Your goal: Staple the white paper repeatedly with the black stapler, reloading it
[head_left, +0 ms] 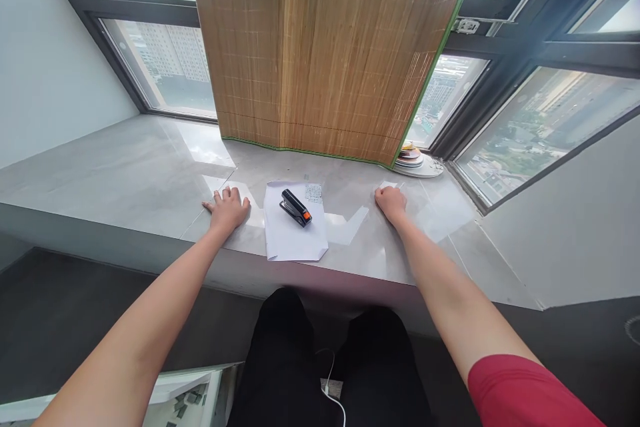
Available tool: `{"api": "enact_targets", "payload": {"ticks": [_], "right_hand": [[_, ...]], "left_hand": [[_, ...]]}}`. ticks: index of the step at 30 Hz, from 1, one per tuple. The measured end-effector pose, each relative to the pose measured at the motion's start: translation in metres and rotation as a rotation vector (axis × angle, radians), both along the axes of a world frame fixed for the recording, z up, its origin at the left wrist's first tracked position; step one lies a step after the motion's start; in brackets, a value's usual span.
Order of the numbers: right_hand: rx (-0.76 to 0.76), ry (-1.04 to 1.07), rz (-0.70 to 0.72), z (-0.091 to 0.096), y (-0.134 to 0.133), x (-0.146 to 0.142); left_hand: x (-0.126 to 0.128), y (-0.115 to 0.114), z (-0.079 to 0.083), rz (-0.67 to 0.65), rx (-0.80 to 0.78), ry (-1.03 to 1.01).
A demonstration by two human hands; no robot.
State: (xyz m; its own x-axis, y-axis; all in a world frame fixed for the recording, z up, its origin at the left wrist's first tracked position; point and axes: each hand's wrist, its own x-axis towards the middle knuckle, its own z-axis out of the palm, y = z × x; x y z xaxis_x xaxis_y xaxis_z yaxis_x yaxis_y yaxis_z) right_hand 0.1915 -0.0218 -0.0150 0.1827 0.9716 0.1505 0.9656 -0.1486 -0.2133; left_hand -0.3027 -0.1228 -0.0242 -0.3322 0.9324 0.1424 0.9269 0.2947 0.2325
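Observation:
A black stapler (295,207) with an orange tip lies on white sheets of paper (294,235) in the middle of a grey stone sill (125,180). My left hand (227,209) rests flat on the sill to the left of the paper, fingers spread, holding nothing. My right hand (391,203) sits on the sill to the right of the paper, its fingers curled into a loose fist. Whether anything is inside it stays hidden. Neither hand touches the stapler or the paper.
A bamboo blind (330,47) hangs against the window behind the paper. A stack of plates (415,161) stands at the blind's right foot. Dark window frames rise left and right. The sill's front edge drops to a dark floor; my black-trousered legs are below.

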Motion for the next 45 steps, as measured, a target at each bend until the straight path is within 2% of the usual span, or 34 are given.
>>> {"api": "enact_targets", "payload": {"ticks": [3,6,8,9,12,13,16,18,21,27,30,33,36,39,42,43,45], "right_hand": [[-0.028,0.009,-0.058,-0.005,-0.007,0.016],[-0.007,0.031,-0.051,-0.005,-0.011,-0.008],[0.036,0.105,0.043,-0.002,-0.019,-0.044],[0.08,0.204,0.154,0.0,-0.026,-0.068],[0.144,0.587,0.602,0.003,-0.058,-0.148],[0.14,0.654,0.678,0.003,-0.07,-0.173],[0.078,0.606,0.673,0.002,-0.097,-0.224],[0.04,0.524,0.618,0.0,-0.105,-0.231],[0.029,0.48,0.574,-0.004,-0.106,-0.207],[0.133,0.54,0.458,-0.016,-0.11,-0.109],[0.165,0.539,0.408,-0.023,-0.116,-0.074],[0.199,0.549,0.356,-0.027,-0.118,-0.061],[0.335,0.595,0.355,-0.027,-0.12,-0.06],[0.437,0.578,0.389,-0.025,-0.124,-0.054],[0.333,0.568,0.446,-0.027,-0.127,-0.04],[0.303,0.574,0.449,-0.028,-0.128,-0.036],[0.299,0.585,0.422,-0.03,-0.129,-0.03]], "left_hand": [[0.0,0.0,0.0,0.008,-0.005,-0.003],[0.002,-0.001,0.002,0.01,-0.002,-0.006],[0.002,-0.001,0.003,0.008,-0.002,-0.004],[0.002,-0.001,0.004,0.007,-0.004,-0.003],[0.0,0.0,0.004,0.005,-0.014,-0.003],[0.0,0.0,0.004,0.004,-0.017,-0.004],[-0.002,0.001,0.003,0.005,-0.015,-0.01],[-0.002,0.002,0.002,0.009,-0.011,-0.012],[-0.003,0.003,0.001,0.011,0.004,-0.006],[-0.005,0.005,-0.001,0.011,0.021,0.01],[-0.005,0.006,-0.002,0.014,0.024,0.0],[-0.005,0.007,-0.002,0.019,0.038,-0.02],[-0.005,0.004,0.001,0.03,0.044,-0.055],[-0.001,-0.001,0.009,0.037,0.126,-0.101],[0.03,-0.005,0.018,-0.019,0.262,-0.308],[0.049,-0.006,0.019,-0.039,0.295,-0.459],[0.098,-0.006,0.019,-0.15,0.287,-0.601]]}}
